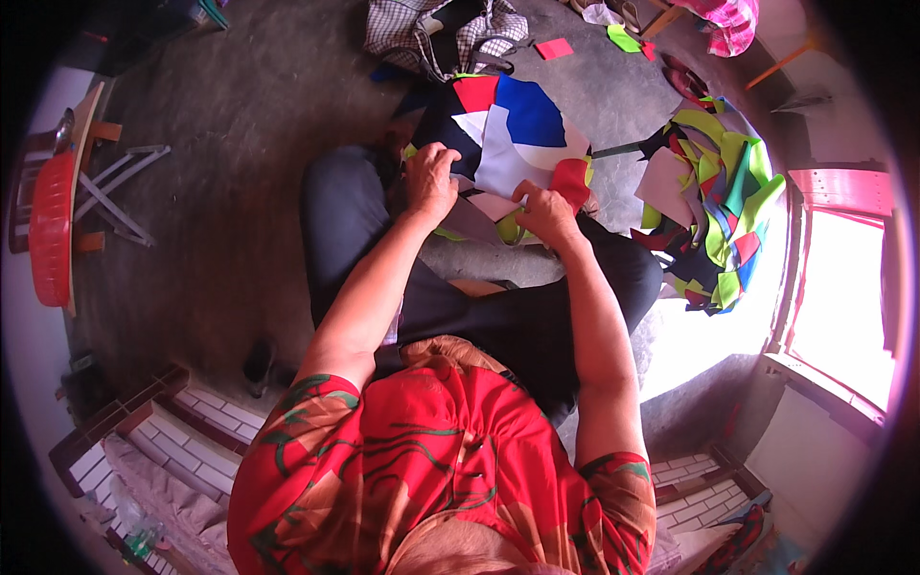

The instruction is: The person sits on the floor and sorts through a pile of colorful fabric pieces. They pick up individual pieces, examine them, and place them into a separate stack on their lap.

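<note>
A heap of cut fabric pieces in blue, red, white, navy and lime lies on the floor before my folded legs. On top of it rests a light grey fabric piece. My right hand has its thumb and fingers closed at the lower right corner of that grey piece. At the heap's left side, my left hand is closed beside a navy piece. Whatever its fingertips pinch, if anything, is too small to make out.
To the right stands a taller mound of mixed scraps. Beyond the heap lies a checked cloth bag, with a loose red scrap beside it. A red plastic tub is at the far left, near a folding metal stand.
</note>
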`<state>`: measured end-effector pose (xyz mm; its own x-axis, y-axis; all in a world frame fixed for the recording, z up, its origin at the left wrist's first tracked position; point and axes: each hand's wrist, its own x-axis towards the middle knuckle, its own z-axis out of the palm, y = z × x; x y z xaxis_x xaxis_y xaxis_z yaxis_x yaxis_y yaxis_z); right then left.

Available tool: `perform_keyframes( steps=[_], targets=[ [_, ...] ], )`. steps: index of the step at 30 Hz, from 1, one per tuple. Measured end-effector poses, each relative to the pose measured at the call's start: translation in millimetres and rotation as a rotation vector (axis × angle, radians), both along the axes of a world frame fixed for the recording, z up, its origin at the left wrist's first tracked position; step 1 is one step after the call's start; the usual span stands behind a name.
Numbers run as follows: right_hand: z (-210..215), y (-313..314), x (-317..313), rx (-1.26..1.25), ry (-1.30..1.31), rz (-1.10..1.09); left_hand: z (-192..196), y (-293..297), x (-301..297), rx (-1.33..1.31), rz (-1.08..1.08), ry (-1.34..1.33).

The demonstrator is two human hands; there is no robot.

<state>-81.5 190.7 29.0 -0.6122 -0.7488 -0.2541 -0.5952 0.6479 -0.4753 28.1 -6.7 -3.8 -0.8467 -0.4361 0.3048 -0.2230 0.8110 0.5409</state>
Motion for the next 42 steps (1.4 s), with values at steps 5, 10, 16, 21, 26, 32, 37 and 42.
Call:
perform_keyframes(
  steps=[5,10,16,21,26,32,37,42],
  targets=[
    [2,7,-16,-0.052,-0.205,-0.142,26,-14,5,0.109,-0.054,-0.028],
    [-10,12,-18,-0.101,-0.133,-0.113,38,-19,21,0.148,-0.17,-0.442],
    [4,13,-19,-0.141,-0.346,-0.135,10,-20,24,-0.112,-0.174,-0.46],
    [13,17,-25,-0.076,-0.543,-0.302,8,-18,22,-0.115,-0.102,-0.497],
    [11,19,-27,-0.063,-0.584,-0.28,1,-18,20,-0.176,-0.046,-0.592],
    [-18,32,-30,-0.141,-0.235,0.037,-4,-24,20,-0.13,0.006,-0.575],
    [1,22,-20,-0.127,-0.224,0.13,3,-22,18,-0.1,-0.011,-0.662],
    [-12,25,-21,-0.142,-0.22,0.155,16,-19,14,-0.077,-0.029,-0.719]
  ],
)
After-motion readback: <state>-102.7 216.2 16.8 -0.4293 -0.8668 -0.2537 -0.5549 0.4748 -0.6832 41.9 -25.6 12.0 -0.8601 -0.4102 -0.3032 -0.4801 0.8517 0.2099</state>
